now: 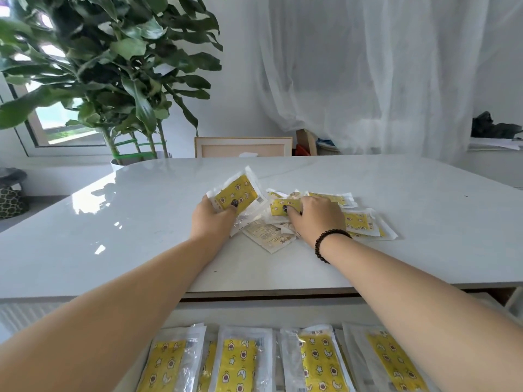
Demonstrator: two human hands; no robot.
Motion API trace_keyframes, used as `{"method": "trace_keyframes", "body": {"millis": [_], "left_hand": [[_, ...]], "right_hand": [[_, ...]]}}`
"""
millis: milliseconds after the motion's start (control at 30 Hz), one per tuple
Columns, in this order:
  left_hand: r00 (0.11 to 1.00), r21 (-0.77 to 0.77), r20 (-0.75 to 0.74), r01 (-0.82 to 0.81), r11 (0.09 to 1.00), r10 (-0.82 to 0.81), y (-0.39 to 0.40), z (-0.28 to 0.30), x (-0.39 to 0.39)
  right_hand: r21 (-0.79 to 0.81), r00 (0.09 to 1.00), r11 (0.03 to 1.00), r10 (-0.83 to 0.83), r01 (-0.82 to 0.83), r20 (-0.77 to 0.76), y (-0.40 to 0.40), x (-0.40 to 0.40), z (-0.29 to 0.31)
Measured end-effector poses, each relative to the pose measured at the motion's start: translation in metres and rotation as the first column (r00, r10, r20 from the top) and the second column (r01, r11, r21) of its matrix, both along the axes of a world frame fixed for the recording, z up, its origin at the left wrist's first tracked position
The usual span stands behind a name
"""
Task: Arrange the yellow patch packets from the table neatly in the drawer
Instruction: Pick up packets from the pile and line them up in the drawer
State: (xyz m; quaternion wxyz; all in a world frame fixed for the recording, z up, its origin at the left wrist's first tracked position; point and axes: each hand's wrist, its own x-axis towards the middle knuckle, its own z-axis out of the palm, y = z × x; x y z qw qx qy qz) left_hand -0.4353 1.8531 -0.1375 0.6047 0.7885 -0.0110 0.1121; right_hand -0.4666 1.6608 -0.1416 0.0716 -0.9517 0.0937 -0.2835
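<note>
A loose pile of yellow patch packets [359, 222] in clear wrappers lies in the middle of the white table [113, 236]. My left hand [212, 220] grips a small stack of packets [240, 190], tilted up off the table at the pile's left edge. My right hand [314, 217], with a dark bead bracelet on its wrist, pinches one packet [280, 207] on top of the pile. Below the table's near edge the open drawer [254, 314] holds several packets [240, 363] laid side by side in a row.
A large potted plant [113, 80] stands behind the table's far left corner. A wooden chair back [243, 147] sits at the far edge, with white curtains [382, 66] behind it. Some packets in the pile lie face down, showing white printed backs [268, 236].
</note>
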Motion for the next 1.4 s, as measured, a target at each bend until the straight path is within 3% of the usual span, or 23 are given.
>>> {"method": "trace_keyframes", "body": {"millis": [100, 233, 333, 500, 633, 767, 933, 1000, 1067, 1167, 1233, 1333, 1400], "left_hand": [[1.000, 0.017, 0.008, -0.016, 1.000, 0.016, 0.000, 0.000, 0.000], [1.000, 0.083, 0.003, -0.014, 0.996, 0.013, -0.001, 0.000, 0.000], [0.999, 0.109, 0.022, -0.036, 0.993, 0.034, -0.002, 0.003, -0.005], [0.991, 0.132, 0.129, -0.035, 0.991, 0.018, 0.000, 0.004, -0.009], [0.998, 0.189, 0.054, 0.016, 0.982, -0.027, -0.003, 0.003, -0.004], [0.996, 0.215, 0.046, 0.062, 0.975, -0.073, -0.005, 0.001, -0.004], [0.995, 0.292, 0.078, 0.035, 0.956, -0.060, -0.005, 0.002, -0.006], [0.995, 0.301, 0.089, 0.014, 0.953, -0.043, -0.004, 0.002, -0.005], [0.995, 0.300, 0.089, 0.008, 0.954, -0.036, -0.004, 0.002, -0.005], [0.995, 0.312, 0.091, 0.008, 0.950, -0.038, -0.005, 0.003, -0.005], [0.995, 0.314, 0.092, -0.005, 0.950, -0.025, -0.005, 0.002, -0.005], [0.995, 0.314, 0.094, -0.039, 0.949, 0.009, -0.004, 0.001, -0.004], [0.995, 0.302, 0.097, -0.039, 0.953, 0.010, -0.004, 0.001, -0.004]], "right_hand": [[0.056, 0.996, 0.997, -0.062, 0.058, 0.070, -0.003, 0.001, -0.001], [-0.001, 0.978, 0.995, -0.100, 0.101, -0.181, -0.004, 0.006, -0.003], [0.011, 0.964, 0.998, -0.049, 0.054, -0.261, -0.007, 0.010, -0.003], [0.196, 0.970, 0.968, 0.186, -0.154, -0.158, -0.011, 0.005, -0.001], [0.292, 0.976, 0.940, 0.208, -0.179, -0.069, -0.011, 0.006, -0.002], [0.420, 0.999, 0.907, 0.033, -0.025, -0.012, -0.012, 0.009, 0.000], [0.313, 0.961, 0.940, -0.052, 0.139, -0.271, -0.003, 0.013, 0.008], [0.326, 0.931, 0.928, -0.054, 0.180, -0.362, -0.001, 0.014, 0.016], [0.410, 0.933, 0.896, -0.015, 0.172, -0.358, 0.000, 0.013, 0.020], [0.554, 0.969, 0.830, 0.072, 0.073, -0.235, -0.002, 0.006, 0.014], [0.610, 0.996, 0.790, 0.092, -0.064, -0.015, 0.000, 0.003, 0.008], [0.718, 0.943, 0.627, 0.086, -0.301, 0.321, 0.003, 0.001, 0.007], [0.731, 0.904, 0.553, 0.102, -0.399, 0.416, 0.005, -0.002, 0.008]]}}
